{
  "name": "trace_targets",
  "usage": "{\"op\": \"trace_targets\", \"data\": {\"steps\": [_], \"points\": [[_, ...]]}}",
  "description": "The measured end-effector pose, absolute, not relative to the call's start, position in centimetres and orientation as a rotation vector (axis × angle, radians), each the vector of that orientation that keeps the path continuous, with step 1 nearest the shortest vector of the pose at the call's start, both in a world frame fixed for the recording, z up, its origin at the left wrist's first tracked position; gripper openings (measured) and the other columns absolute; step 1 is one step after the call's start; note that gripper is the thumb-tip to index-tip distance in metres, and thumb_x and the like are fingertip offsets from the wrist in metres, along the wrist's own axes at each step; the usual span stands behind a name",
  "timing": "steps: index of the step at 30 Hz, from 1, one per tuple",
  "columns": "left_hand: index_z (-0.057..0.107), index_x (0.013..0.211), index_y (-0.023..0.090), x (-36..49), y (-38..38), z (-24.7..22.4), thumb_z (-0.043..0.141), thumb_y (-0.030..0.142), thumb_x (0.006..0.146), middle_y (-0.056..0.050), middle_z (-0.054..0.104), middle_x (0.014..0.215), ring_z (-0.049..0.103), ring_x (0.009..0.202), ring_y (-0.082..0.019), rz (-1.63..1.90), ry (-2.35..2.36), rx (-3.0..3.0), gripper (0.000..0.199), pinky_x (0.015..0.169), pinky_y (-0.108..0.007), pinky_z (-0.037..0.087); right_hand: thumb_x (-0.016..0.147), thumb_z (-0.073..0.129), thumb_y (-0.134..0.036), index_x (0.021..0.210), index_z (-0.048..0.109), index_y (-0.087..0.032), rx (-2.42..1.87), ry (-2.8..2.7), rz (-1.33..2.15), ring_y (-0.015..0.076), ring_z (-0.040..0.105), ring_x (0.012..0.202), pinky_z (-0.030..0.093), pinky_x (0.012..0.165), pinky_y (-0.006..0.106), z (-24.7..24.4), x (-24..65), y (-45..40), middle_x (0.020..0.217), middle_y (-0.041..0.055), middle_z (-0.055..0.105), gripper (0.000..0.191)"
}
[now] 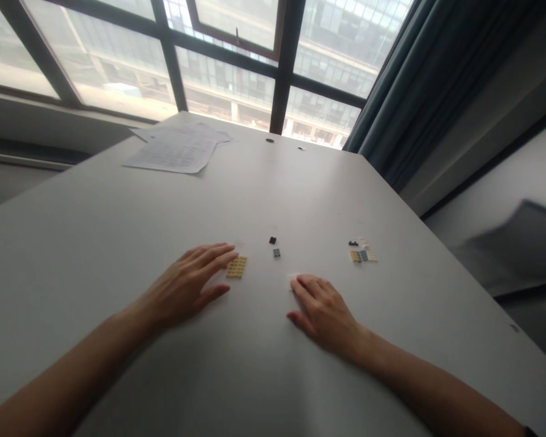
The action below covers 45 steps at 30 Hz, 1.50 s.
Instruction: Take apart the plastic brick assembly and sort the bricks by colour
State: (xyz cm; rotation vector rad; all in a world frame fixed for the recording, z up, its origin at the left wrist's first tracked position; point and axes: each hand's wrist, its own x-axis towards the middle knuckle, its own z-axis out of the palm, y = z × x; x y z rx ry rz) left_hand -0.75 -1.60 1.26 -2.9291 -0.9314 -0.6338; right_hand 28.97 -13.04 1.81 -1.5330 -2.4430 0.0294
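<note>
My left hand (193, 276) has its fingers stretched out and apart from the thumb. Its fingertips reach over the left edge of a yellow studded toy-brick plate (237, 267); whether they touch it I cannot tell. Over a small white piece (293, 281), mostly hidden, lie the fingers of my right hand (321, 309), with the thumb spread away. Between the hands and a little farther off are a small black piece (272, 240) and a grey studded piece (276, 253).
To the right sits a cluster of small bricks: a black piece (353, 243), a tan piece (355, 257), a blue-grey piece (363, 256) and white pieces (372, 257). Printed papers (173, 149) lie at the far left of the white table (273, 376). Windows and a dark curtain (418, 91) stand beyond.
</note>
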Motion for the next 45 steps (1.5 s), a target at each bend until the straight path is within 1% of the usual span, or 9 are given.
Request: {"op": "trace_targets", "data": {"steps": [5,9,15,21,25,29,31,36,45], "points": [[0.011,0.15,0.023,-1.8,-1.9,0.2,0.046,0.06,0.086,-0.009,0.025,0.153,0.028,0.139,-0.03,-0.413,-0.876,-3.054,0.083,0.115,-0.048,0.02,0.093,0.047,-0.039,0.13,0.051,-0.013,-1.628,-2.377,-0.067,0.0267,0.049,0.119,0.041,0.102,0.044,1.0,33.8,-15.2,0.128,0.0142,0.056,0.045],[0.002,0.15,0.026,-1.5,-2.0,0.0,0.042,0.07,0.082,-0.006,0.015,0.155,0.02,0.141,-0.031,-0.313,-0.863,-3.127,0.09,0.117,-0.048,0.014,0.094,0.046,-0.038,0.13,0.051,-0.015,-1.729,-2.294,-0.18,0.0263,0.05,0.118,0.042,0.101,0.044,0.2,38.8,-16.9,0.128,0.0135,0.056,0.043],[0.001,0.149,0.029,-1.3,-2.2,-0.4,0.041,0.069,0.083,-0.003,0.01,0.155,0.014,0.143,-0.029,-0.12,-0.849,-3.141,0.087,0.117,-0.045,0.01,0.093,0.046,-0.038,0.126,0.055,-0.016,-1.852,-2.17,-0.282,0.0256,0.054,0.114,0.044,0.1,0.044,-0.7,44.5,-17.8,0.124,0.0128,0.058,0.04],[0.005,0.15,0.027,0.4,-3.9,-0.6,0.039,0.07,0.083,-0.005,0.014,0.155,0.017,0.142,-0.029,-0.172,-0.868,-3.141,0.086,0.117,-0.043,0.01,0.093,0.046,-0.039,0.125,0.056,-0.017,-1.867,-2.15,-0.281,0.0256,0.053,0.116,0.044,0.1,0.044,-0.8,46.2,-17.3,0.124,0.012,0.059,0.04],[0.005,0.15,0.024,4.8,-5.6,0.0,0.032,0.072,0.085,-0.007,0.012,0.156,0.014,0.143,-0.029,-0.145,-0.835,-3.183,0.085,0.116,-0.046,0.011,0.093,0.046,-0.039,0.125,0.056,-0.018,-1.861,-2.135,-0.265,0.0261,0.053,0.115,0.044,0.1,0.045,-0.8,46.3,-17.1,0.124,0.0119,0.059,0.04],[0.016,0.149,0.019,11.8,-6.8,0.3,0.025,0.076,0.083,-0.01,0.014,0.155,0.011,0.144,-0.03,-0.161,-0.768,-3.277,0.088,0.116,-0.047,0.011,0.093,0.046,-0.038,0.125,0.056,-0.019,-1.84,-2.134,-0.235,0.0256,0.053,0.116,0.044,0.1,0.045,-0.8,46.2,-16.9,0.125,0.0114,0.058,0.039],[0.02,0.149,0.017,15.6,-7.2,0.2,0.022,0.077,0.082,-0.011,0.015,0.155,0.011,0.144,-0.03,-0.255,-0.736,-3.322,0.09,0.116,-0.047,0.009,0.093,0.046,-0.038,0.125,0.056,-0.019,-1.832,-2.134,-0.229,0.0253,0.053,0.116,0.044,0.1,0.045,-0.8,46.2,-16.9,0.125,0.0114,0.058,0.039],[0.025,0.147,0.01,23.3,-7.8,0.1,0.022,0.081,0.079,-0.014,0.017,0.155,0.01,0.144,-0.031,-0.305,-0.697,-3.383,0.097,0.116,-0.05,0.008,0.093,0.045,-0.036,0.125,0.056,-0.02,-1.834,-2.132,-0.239,0.0252,0.053,0.117,0.043,0.101,0.045,-0.8,46.4,-16.6,0.126,0.0106,0.059,0.037],[0.024,0.147,0.01,26.3,-8.5,0.0,0.016,0.08,0.08,-0.015,0.018,0.155,0.011,0.144,-0.029,-0.374,-0.679,-3.346,0.097,0.116,-0.051,0.009,0.093,0.044,-0.037,0.126,0.056,-0.022,-1.843,-2.049,-0.211,0.0252,0.053,0.117,0.043,0.102,0.045,-1.1,47.0,-16.3,0.126,0.0102,0.058,0.038]]}}
